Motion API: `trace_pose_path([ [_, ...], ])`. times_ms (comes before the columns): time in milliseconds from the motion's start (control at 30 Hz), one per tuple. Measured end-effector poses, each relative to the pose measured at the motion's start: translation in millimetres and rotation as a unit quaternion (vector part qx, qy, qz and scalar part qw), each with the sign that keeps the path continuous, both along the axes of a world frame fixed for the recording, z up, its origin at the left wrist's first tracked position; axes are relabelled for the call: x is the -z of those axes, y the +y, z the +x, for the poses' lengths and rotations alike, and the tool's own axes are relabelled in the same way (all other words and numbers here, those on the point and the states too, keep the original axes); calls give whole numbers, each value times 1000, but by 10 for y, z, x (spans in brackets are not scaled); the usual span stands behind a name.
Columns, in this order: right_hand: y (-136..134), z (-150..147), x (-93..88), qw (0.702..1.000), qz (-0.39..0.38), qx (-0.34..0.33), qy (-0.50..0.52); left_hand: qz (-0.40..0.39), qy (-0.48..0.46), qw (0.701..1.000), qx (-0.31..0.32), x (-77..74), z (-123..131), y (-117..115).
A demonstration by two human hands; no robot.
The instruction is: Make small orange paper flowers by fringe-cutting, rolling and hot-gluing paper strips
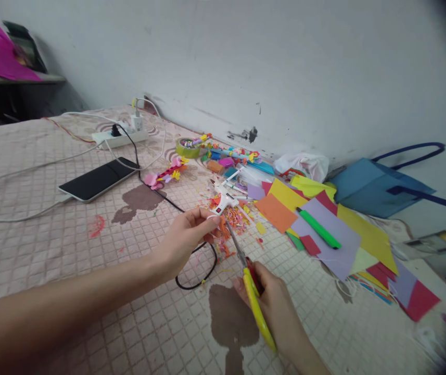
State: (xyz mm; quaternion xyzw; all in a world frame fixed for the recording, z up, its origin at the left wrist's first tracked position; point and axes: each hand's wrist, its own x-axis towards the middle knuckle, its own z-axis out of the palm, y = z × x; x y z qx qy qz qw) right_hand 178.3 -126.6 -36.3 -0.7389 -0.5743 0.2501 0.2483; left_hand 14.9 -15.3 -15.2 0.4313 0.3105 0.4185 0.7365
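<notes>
My left hand (189, 234) is closed in a pinch on a small piece of orange paper (225, 229), partly hidden by the fingers. In my right hand (273, 297) are scissors (254, 299) with yellow and red handles; their blades reach up to the orange paper. Just beyond my left fingertips lies a white glue gun (223, 200) with a red switch, among colourful paper clippings (240, 219). A black cord (215, 260) loops on the cloth under my left hand.
Coloured paper sheets (308, 224) with a green cutter (319, 229) spread to the right, before a blue bag (379, 187). Leftward are a phone (100, 179) on its cable and a power strip (119, 138). Tape (187, 150) and decorated sticks (230, 152) lie near the wall.
</notes>
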Motion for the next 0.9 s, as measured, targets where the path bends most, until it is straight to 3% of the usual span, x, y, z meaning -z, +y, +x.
trace_pose_path([
  [667, -27, 30, 29, 999, -29, -1, 37, 50, 80, 996, 7, -77, -40, 72],
  [900, -13, 68, 75, 994, -28, -13, 101, 34, 93, 993, 64, -87, -47, 87],
])
